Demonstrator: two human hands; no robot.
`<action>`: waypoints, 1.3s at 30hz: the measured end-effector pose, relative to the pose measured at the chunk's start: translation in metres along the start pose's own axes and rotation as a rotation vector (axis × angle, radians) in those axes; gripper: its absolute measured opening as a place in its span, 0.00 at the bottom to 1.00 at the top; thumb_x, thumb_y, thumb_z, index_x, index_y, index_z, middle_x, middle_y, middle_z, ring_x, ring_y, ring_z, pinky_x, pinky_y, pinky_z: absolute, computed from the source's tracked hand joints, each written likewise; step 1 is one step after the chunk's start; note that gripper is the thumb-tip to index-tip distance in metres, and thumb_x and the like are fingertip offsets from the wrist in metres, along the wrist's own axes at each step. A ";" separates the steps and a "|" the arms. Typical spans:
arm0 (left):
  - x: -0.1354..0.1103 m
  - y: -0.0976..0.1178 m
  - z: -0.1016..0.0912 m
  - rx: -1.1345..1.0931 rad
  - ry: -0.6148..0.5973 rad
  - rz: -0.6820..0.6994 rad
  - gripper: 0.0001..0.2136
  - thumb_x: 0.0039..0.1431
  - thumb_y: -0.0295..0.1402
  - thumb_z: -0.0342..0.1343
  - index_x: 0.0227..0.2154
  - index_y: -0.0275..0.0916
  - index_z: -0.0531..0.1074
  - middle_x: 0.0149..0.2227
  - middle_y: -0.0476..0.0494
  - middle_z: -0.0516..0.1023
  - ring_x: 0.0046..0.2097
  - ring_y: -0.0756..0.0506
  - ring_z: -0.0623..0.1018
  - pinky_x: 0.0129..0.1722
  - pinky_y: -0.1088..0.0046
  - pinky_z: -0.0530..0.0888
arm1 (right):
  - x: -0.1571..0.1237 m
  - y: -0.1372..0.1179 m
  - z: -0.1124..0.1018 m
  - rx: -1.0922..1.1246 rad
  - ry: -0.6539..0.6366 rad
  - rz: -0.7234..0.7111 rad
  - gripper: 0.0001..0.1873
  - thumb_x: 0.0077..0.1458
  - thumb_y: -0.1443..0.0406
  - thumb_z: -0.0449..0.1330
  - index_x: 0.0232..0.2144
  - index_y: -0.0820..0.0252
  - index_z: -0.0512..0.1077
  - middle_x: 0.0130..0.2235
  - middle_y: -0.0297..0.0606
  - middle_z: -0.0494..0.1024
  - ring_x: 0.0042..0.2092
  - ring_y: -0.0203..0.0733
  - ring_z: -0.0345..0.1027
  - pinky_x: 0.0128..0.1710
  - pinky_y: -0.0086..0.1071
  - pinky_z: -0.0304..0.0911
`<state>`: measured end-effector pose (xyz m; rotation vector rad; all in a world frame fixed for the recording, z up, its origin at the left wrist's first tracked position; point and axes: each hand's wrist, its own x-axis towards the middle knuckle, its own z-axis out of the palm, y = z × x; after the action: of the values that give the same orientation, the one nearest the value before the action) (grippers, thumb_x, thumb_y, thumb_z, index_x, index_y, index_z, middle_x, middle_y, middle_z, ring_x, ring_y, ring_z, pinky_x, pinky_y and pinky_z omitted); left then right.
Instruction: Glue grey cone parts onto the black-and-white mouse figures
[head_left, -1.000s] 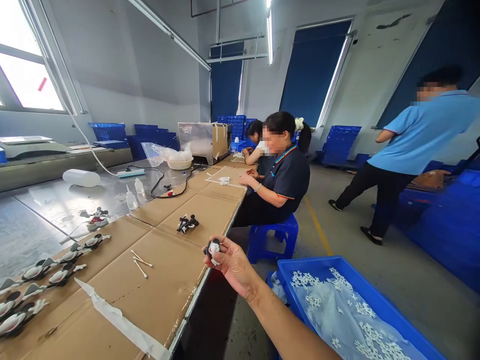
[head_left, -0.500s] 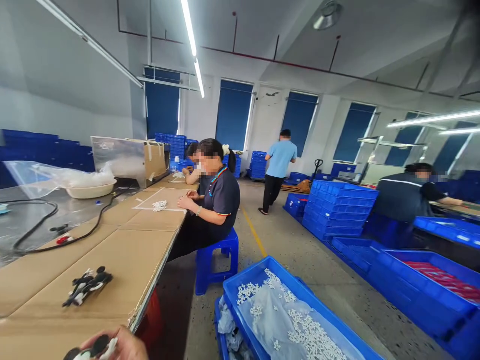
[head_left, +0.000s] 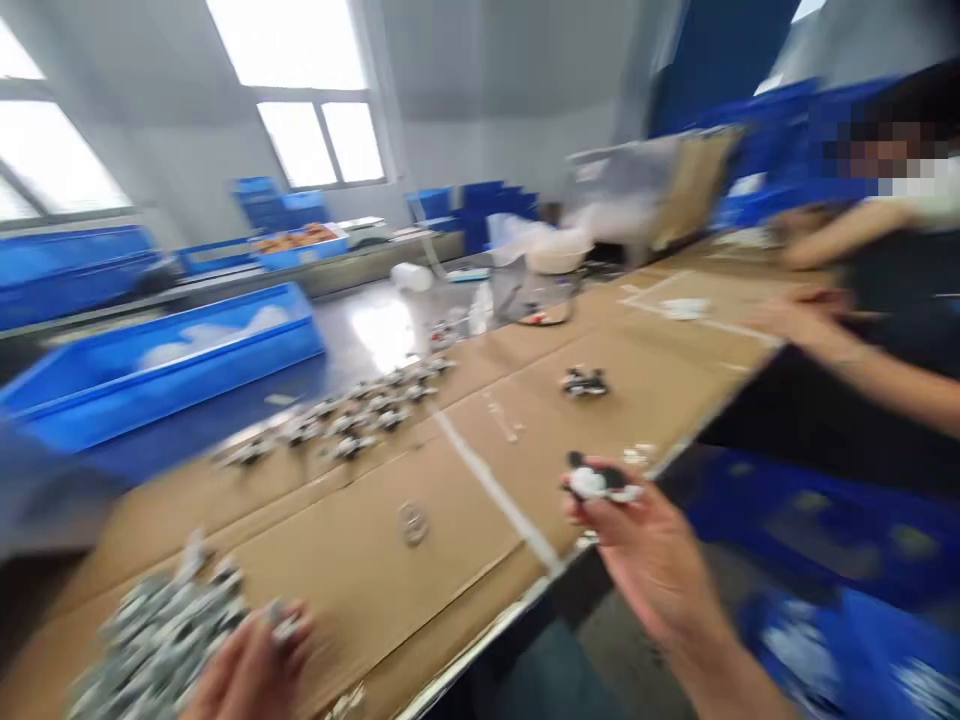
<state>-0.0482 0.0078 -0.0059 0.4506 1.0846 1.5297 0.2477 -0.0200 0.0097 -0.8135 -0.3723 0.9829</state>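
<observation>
My right hand (head_left: 652, 550) is closed around a small black-and-white plastic piece (head_left: 592, 484), held over the front edge of the cardboard-covered table (head_left: 360, 560). Its rounded white and black parts show above my fingers, but its exact kind is unclear. At the lower left, my left hand (head_left: 251, 665) pinches a small greyish-white part (head_left: 285, 628), blurred by motion. Just beside that hand lies a heap of greyish parts (head_left: 157, 640). Several black-and-white pieces (head_left: 349, 425) lie in rows along the far side, and a similar cluster (head_left: 585, 381) sits beyond my right hand.
A clear round item (head_left: 412, 522) lies mid-table near a white tape line (head_left: 495, 490). A blue crate (head_left: 165, 370) stands at the far left. To the right, a co-worker's arm (head_left: 832, 335) rests at the table by a white pile (head_left: 685, 308). Blue bins (head_left: 885, 640) stand below.
The view has swung left and down, from the aisle to the tabletop. My left hand with its small part has come into view. The black-and-white piece is still held in my right hand.
</observation>
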 end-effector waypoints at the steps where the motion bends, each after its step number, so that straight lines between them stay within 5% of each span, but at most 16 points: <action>1: -0.004 0.005 -0.010 -0.047 0.070 -0.012 0.16 0.48 0.26 0.73 0.40 0.39 0.79 0.38 0.44 0.83 0.39 0.44 0.83 0.37 0.71 0.83 | 0.001 0.004 -0.001 -0.069 0.032 -0.050 0.24 0.27 0.63 0.83 0.32 0.52 0.82 0.32 0.36 0.85 0.30 0.37 0.78 0.32 0.25 0.74; 4: -0.009 0.003 -0.017 -0.174 0.144 -0.061 0.18 0.36 0.18 0.76 0.32 0.36 0.81 0.33 0.42 0.85 0.35 0.43 0.85 0.36 0.74 0.83 | -0.004 0.013 0.002 -0.209 0.055 -0.098 0.25 0.26 0.62 0.84 0.32 0.51 0.83 0.33 0.38 0.85 0.31 0.41 0.80 0.33 0.28 0.77; 10: -0.011 -0.005 -0.011 -0.224 0.138 -0.038 0.23 0.26 0.25 0.81 0.31 0.33 0.83 0.34 0.37 0.85 0.31 0.45 0.84 0.34 0.77 0.83 | -0.016 0.031 0.011 -0.360 -0.051 -0.057 0.23 0.30 0.56 0.82 0.33 0.49 0.83 0.30 0.39 0.85 0.26 0.41 0.79 0.32 0.31 0.78; 28: -0.009 -0.007 -0.015 -0.252 0.048 -0.107 0.21 0.33 0.29 0.80 0.33 0.31 0.82 0.36 0.34 0.85 0.29 0.49 0.81 0.25 0.82 0.78 | -0.013 0.047 0.019 -0.407 -0.187 -0.057 0.20 0.38 0.56 0.80 0.36 0.50 0.85 0.31 0.42 0.86 0.27 0.39 0.79 0.33 0.24 0.77; 39: -0.006 -0.006 -0.009 -0.255 0.112 -0.145 0.23 0.20 0.25 0.82 0.26 0.37 0.83 0.31 0.43 0.85 0.35 0.42 0.86 0.35 0.76 0.83 | -0.015 0.045 0.013 -0.423 -0.189 -0.053 0.18 0.42 0.57 0.78 0.38 0.49 0.84 0.33 0.41 0.85 0.29 0.43 0.79 0.33 0.36 0.78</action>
<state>-0.0507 -0.0013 -0.0137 0.1101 0.9691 1.5522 0.2051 -0.0134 -0.0143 -1.0876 -0.7789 0.9472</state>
